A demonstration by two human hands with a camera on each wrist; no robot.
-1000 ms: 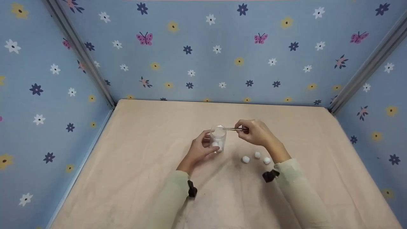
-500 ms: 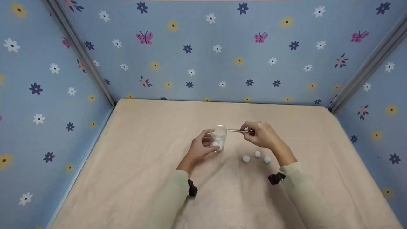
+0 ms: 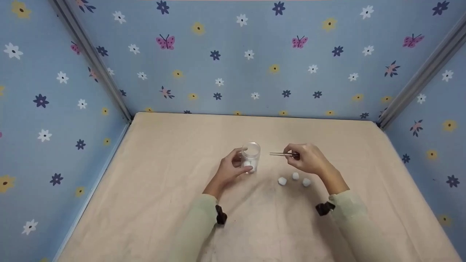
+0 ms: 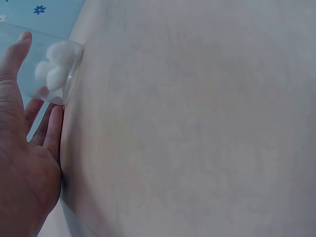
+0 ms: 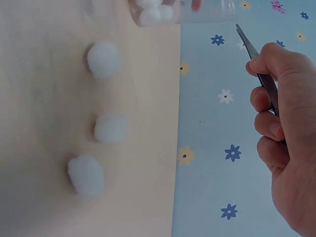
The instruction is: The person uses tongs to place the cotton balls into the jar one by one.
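My left hand [image 3: 230,168] grips a clear, open-topped plastic jar [image 3: 252,154] that stands upright on the table. Several white cotton balls [image 4: 58,61] lie at the bottom of the jar, as the left wrist view shows. Metal tweezers [image 3: 282,154] are pinched in my right hand [image 3: 307,158], their tips pointing left, a short way off the jar's right side. Nothing sits between the tips [image 5: 238,27]. Three loose cotton balls [image 5: 102,59] rest on the table below the right hand, apart from each other.
A beige cloth covers the table [image 3: 174,153]. Blue patterned panels [image 3: 233,54] enclose it at the back and both sides, with grey metal posts [image 3: 418,69] at the corners. Dark wrist cameras [image 3: 220,215] are strapped at both sleeves.
My right hand has drawn the tweezers rightward and slightly toward me, away from the jar's mouth. My left hand and the jar have stayed nearly in place, as have the loose cotton balls.
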